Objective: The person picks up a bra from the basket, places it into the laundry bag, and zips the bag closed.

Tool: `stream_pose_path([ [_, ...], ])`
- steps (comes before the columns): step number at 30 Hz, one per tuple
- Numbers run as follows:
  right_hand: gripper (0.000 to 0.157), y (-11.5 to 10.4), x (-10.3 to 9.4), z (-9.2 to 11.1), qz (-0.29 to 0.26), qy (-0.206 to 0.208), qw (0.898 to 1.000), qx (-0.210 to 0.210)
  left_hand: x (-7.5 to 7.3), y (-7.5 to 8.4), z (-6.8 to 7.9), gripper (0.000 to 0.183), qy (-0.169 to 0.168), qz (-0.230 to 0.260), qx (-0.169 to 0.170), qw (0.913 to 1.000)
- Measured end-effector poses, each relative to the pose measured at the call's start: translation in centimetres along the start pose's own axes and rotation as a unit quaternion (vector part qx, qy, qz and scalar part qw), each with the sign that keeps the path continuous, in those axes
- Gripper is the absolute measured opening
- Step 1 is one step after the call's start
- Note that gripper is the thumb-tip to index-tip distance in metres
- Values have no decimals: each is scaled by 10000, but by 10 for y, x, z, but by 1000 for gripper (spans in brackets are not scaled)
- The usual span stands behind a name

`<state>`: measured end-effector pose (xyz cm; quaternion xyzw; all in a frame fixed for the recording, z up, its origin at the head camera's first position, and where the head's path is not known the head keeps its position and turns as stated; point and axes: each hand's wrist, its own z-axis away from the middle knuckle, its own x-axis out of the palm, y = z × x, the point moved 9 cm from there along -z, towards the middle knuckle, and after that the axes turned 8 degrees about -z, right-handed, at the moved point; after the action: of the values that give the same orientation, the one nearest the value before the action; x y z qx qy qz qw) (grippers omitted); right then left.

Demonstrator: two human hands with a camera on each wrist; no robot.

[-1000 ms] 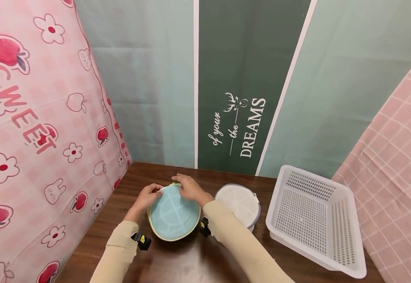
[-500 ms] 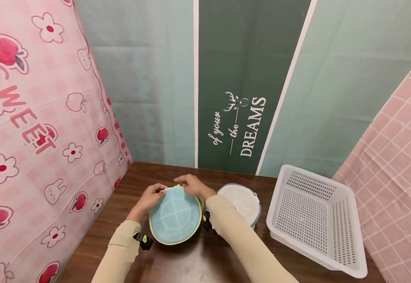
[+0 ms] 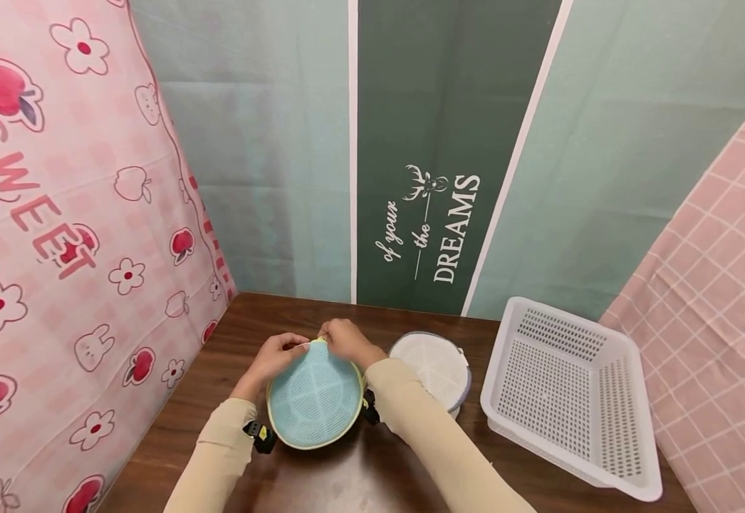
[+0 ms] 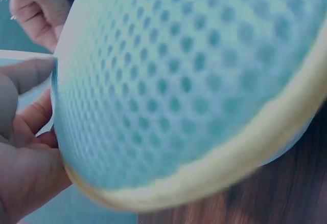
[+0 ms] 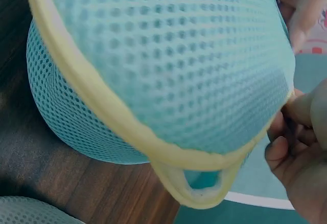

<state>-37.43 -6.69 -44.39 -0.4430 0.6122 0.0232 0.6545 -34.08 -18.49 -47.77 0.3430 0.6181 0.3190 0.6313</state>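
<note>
A round light-blue mesh laundry bag (image 3: 316, 396) with yellow trim stands tilted on the table, its top facing the head camera. My left hand (image 3: 275, 359) pinches its far rim from the left; in the left wrist view the thumb (image 4: 31, 75) lies against the bag's edge. Close beside it, my right hand (image 3: 349, 343) has its fingers curled at the same far edge, near a small yellow tab. In the right wrist view this hand (image 5: 306, 144) pinches the edge trim, and a yellow loop (image 5: 202, 196) hangs from the rim. Whatever lies between those fingertips is hidden.
A white mesh bag (image 3: 433, 365) with grey-blue trim lies right of my right forearm, partly covered by the sleeve. Further right stands a white perforated plastic basket (image 3: 497, 385). Printed cloths hang behind and at both sides of the brown wooden table (image 3: 347, 481).
My right hand's fingers have curled in at the far edge, where they were straighter. The left hand has slid slightly right along the rim. The blue bag sits a little nearer.
</note>
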Motion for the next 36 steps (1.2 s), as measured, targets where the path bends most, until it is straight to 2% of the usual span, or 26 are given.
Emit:
stream_pose_path([
  [5, 15, -5, 0, 1, 191, 86, 9998, 52, -2, 0, 0, 15, 176, -61, -75, 9998],
  [9, 16, -5, -1, 3, 190, 213, 9996, 21, -1, -2, 0, 14, 155, -45, -198, 9997],
  [17, 14, -3, -6, 7, 128, 466, 9988, -2, 0, -3, -6, 13, 216, -147, -187, 9995],
  [24, 14, 1, -9, 11, 471, 587, 9971, -56, -7, -2, -7, 11, 536, 28, -261, 9982],
  [30, 14, 11, -16, 17, 374, 749, 9965, -90, -22, -18, -4, 18, 878, 413, -738, 9925],
  [36, 13, 28, -19, 25, 219, 899, 9957, 30, -33, -40, 3, 25, 1411, 849, -1398, 9764],
])
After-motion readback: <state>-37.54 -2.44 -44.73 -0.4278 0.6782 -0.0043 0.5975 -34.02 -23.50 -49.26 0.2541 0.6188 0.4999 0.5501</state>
